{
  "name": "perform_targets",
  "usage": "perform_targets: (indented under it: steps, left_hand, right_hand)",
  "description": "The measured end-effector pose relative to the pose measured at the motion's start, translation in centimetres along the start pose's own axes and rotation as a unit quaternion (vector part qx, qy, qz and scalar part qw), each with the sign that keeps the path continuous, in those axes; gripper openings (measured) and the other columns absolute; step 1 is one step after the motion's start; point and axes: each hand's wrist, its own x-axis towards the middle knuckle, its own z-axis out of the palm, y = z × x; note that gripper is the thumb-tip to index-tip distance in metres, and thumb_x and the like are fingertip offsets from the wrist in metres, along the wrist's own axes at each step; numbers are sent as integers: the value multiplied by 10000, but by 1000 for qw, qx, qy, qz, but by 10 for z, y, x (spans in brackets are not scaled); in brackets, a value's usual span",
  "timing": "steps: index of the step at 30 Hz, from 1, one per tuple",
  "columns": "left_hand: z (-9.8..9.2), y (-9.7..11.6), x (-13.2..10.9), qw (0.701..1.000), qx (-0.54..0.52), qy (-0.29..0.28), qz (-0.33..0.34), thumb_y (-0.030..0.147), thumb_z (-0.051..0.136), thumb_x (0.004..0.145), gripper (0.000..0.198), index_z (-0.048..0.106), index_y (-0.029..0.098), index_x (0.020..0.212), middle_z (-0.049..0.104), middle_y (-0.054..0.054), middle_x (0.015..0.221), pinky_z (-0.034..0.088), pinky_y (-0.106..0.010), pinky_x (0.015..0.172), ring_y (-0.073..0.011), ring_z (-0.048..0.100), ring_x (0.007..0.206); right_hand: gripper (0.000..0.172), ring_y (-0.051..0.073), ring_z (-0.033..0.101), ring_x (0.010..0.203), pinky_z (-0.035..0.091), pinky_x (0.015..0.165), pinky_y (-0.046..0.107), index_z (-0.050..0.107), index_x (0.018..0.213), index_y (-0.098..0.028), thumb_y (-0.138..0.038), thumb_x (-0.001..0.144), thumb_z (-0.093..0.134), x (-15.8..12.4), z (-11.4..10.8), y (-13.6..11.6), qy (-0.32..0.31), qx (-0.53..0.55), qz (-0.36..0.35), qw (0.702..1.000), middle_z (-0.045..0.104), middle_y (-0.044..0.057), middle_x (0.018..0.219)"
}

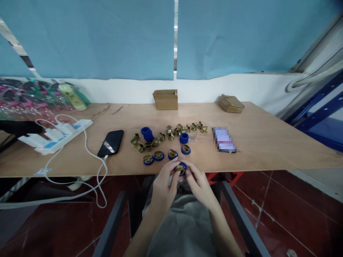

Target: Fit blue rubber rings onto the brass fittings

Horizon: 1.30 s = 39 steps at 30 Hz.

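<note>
A round brass fitting (180, 169) with a blue ring round it is held between both hands at the table's front edge. Thumb and fingers of my left hand (166, 178) pinch its left side. My right hand (198, 181) grips the blue rim on the right. Just beyond lie several more brass fittings seated in blue rings, among them one at the front (173, 154). Behind these are loose brass fittings (148, 146), a leaning stack of blue rings (146, 133) and a shorter blue stack (184, 137). Small thin metal pieces (195, 137) are scattered to its right.
A black phone (111, 143) on a white cable and a power strip (64, 137) lie left. Another phone (224, 139) lies right. Two cardboard boxes, one open (166, 100) and one crumpled (231, 104), stand at the back. Bottles (71, 96) crowd the far left.
</note>
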Motion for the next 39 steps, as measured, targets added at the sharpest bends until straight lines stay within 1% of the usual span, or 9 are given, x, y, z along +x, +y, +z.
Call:
perform_targets:
  steps: [4,7,9,14,16,25,30,33,39]
  left_hand:
    - [-4,0,4,980,-112,-65,-150,283,522,1030,301,669,177,1271,767,-118,1231,622,-338,954,-225,750,1117]
    - [-6,2,6,949,-201,-111,-215,339,571,1003,287,730,169,1170,807,-104,1091,631,-332,906,-234,778,1015]
    - [-7,4,7,938,-230,-106,-235,348,608,976,279,747,161,1130,817,-99,1015,634,-332,876,-239,785,962]
    - [-13,4,13,941,-241,-88,-221,310,643,933,239,767,156,1068,819,-93,1008,629,-314,859,-231,786,942]
    - [-16,2,15,943,-242,-92,-211,295,653,921,218,776,158,1038,822,-84,987,629,-304,845,-224,786,922]
    - [-19,-2,13,974,-147,-85,-148,281,599,960,205,769,170,987,804,-58,916,618,-278,787,-194,763,834]
    - [-15,-3,14,966,-169,-76,-181,267,616,920,170,740,171,854,755,-17,744,589,-232,659,-157,714,674]
    - [-10,-2,11,962,-179,-73,-193,292,596,937,186,724,173,874,735,-5,707,576,-225,608,-147,696,619]
    - [1,6,5,948,-212,-100,-214,332,539,1000,181,678,217,1011,755,-9,856,594,-249,722,-164,739,780]
  right_hand:
    - [356,189,760,824,625,823,338,590,1371,-247,-340,1063,436,0,-2,-4,25,28,-2,999,772,61,1063]
    - [354,184,748,809,610,822,330,577,1380,-253,-345,1072,429,-1,-5,-4,16,22,-10,1000,767,46,1000]
    - [360,182,739,812,599,834,334,551,1401,-253,-344,1077,421,-2,-6,-3,18,13,-12,1000,755,46,1007]
    - [367,183,728,808,580,826,328,509,1427,-246,-309,1084,396,-4,-8,-6,-22,-7,-6,1000,740,25,914]
    - [354,185,729,848,573,840,326,543,1394,-240,-287,1080,388,-4,-9,-10,-33,-29,-7,999,745,37,970]
    - [315,188,719,815,544,794,286,656,1261,-224,-309,1072,419,-4,-11,-13,-24,-100,-19,994,744,33,900]
    - [287,175,694,706,529,693,256,719,1090,-201,-314,1047,458,-1,-8,-8,-16,-74,-10,997,720,15,776]
    - [285,164,675,645,524,662,254,720,1061,-195,-322,1044,466,0,-7,-6,-1,-36,-5,999,702,1,728]
    - [342,161,637,621,505,667,260,709,1070,-216,-403,1079,423,-1,-10,-5,31,-26,20,999,650,-17,694]
